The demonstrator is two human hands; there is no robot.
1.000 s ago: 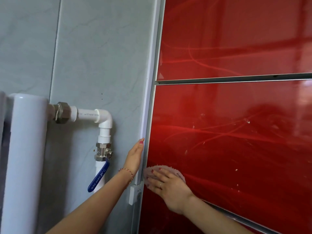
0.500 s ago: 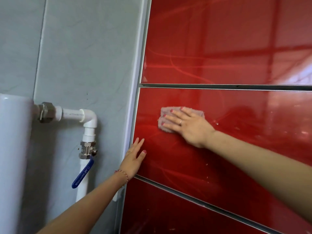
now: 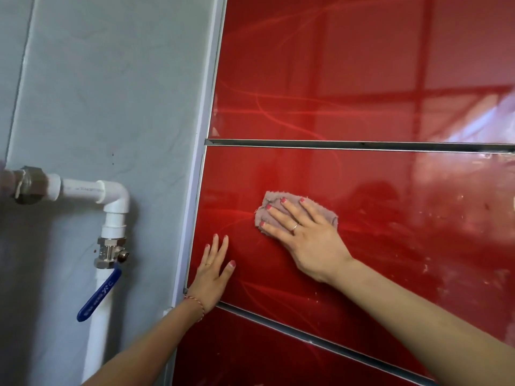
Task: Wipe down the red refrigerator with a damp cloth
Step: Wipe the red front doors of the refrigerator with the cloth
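**Hand on the cloth, middle door half wiped**

My left hand (image 3: 213, 270) lies nearest, flat on the red refrigerator (image 3: 362, 79) at the lower left corner of the middle door, fingers straight and a little spread, holding nothing. I judge that it only steadies me. A little further, my right hand (image 3: 309, 240) presses the cloth (image 3: 274, 201) against the same door with straight, spread fingers; the cloth is pinkish, crumpled, and shows under and above the fingertips. So the wiping step is in hand, on the left part of this door. To the right, the door still carries many pale specks and smears (image 3: 446, 218), so I think the next move must carry the cloth that way with firm pressure. Furthest, at left, the white pipe (image 3: 111, 218) with the blue valve handle (image 3: 99, 296) stands by the grey wall.
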